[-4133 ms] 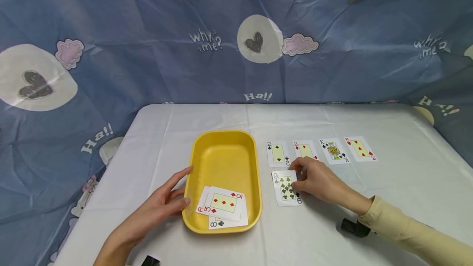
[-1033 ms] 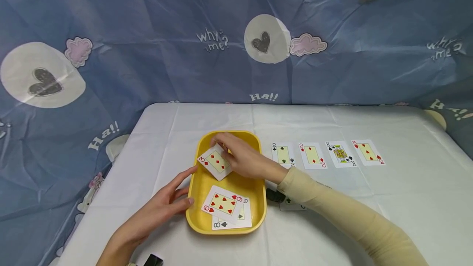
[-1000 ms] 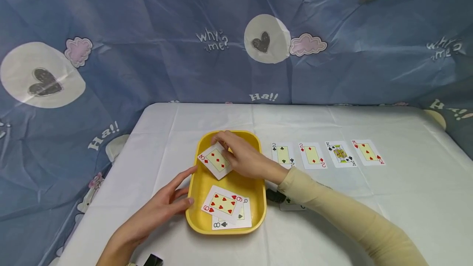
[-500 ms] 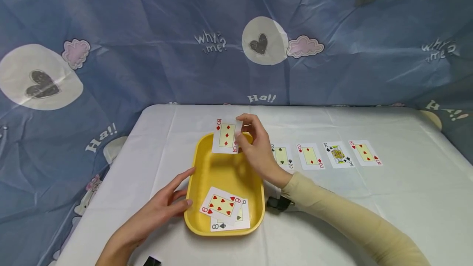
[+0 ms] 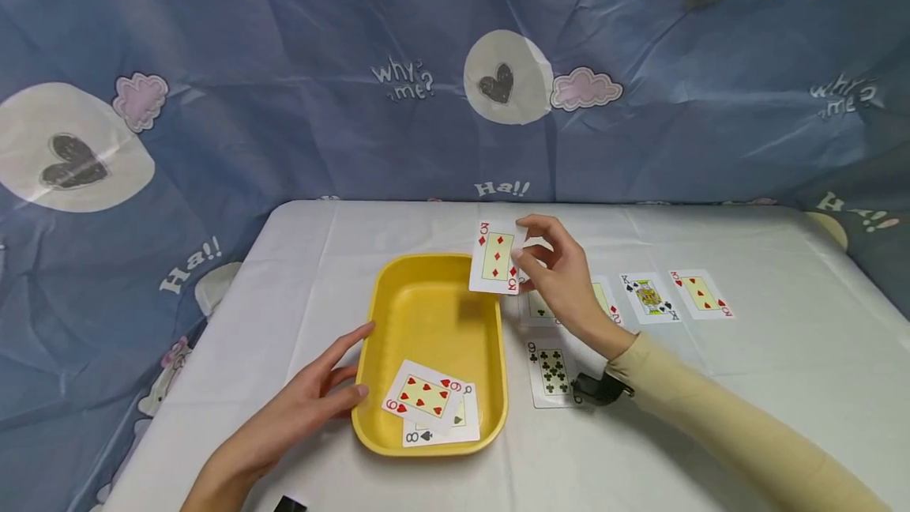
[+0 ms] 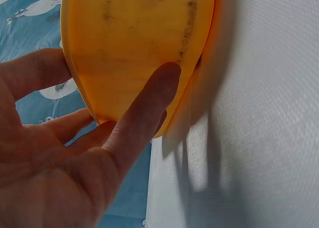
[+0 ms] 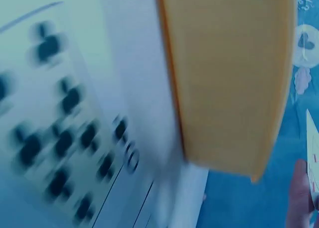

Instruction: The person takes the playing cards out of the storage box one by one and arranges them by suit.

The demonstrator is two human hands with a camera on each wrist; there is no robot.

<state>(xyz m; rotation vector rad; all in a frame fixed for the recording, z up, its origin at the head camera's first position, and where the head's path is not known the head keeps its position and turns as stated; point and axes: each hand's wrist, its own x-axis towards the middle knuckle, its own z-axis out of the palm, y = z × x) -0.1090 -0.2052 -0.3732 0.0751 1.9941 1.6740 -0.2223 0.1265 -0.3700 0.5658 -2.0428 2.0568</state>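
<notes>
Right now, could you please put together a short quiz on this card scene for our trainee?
1. True or false: the right hand pinches the three of diamonds above the table.
2. Which card lies uppermost in the yellow tray? A) nine of clubs B) six of hearts C) king of spades
3. Fill in: the left hand rests against the tray's ____ side.

Key: 1 true. 2 B: the six of hearts. 3 left.
</notes>
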